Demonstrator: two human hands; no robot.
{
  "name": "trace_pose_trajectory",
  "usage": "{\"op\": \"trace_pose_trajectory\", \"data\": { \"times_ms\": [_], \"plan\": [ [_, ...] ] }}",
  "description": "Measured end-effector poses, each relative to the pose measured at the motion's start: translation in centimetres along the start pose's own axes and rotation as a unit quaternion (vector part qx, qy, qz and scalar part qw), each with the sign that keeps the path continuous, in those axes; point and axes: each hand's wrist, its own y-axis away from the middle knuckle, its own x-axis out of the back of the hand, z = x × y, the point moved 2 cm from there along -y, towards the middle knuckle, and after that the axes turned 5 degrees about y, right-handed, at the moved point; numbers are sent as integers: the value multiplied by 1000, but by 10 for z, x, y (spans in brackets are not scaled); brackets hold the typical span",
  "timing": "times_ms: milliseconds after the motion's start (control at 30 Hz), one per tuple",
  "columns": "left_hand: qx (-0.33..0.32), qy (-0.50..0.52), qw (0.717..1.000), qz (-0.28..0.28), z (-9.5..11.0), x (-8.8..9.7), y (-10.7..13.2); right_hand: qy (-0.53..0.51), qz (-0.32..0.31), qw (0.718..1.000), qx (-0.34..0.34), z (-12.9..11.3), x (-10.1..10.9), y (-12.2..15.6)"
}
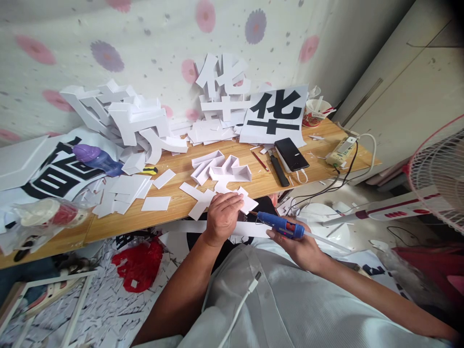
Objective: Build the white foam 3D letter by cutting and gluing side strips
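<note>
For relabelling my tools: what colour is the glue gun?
Glue gun: blue, head view.

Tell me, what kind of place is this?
Probably a home craft corner for making sign letters: white foam-board block characters pile on the long wooden table, and the right hand holds a blue plastic hot glue gun.

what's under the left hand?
Left hand rests on white foam pieces at the table edge; a white strip runs just below. What lies directly beneath the palm is hidden. Right hand holds glue gun alongside.
</note>
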Motion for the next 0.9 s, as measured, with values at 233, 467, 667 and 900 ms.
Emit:
{"op": "trace_pose_trajectory", "data": {
  "times_ms": [233, 467, 667, 900],
  "plan": [
    [0, 3, 1000, 6, -2, -1, 2, 3, 2, 1000, -7, 3, 0, 0],
    [9, 1, 1000, -1, -2, 0, 2, 9, 8, 1000, -3, 2, 1, 0],
    [9, -3, 1000, 4, -2, 0, 3, 1, 18, 1000, -9, 0, 1, -1],
    [3, -1, 1000, 9, -2, -1, 3, -9, 24, 1000, -12, 3, 1, -3]
  ]
}}
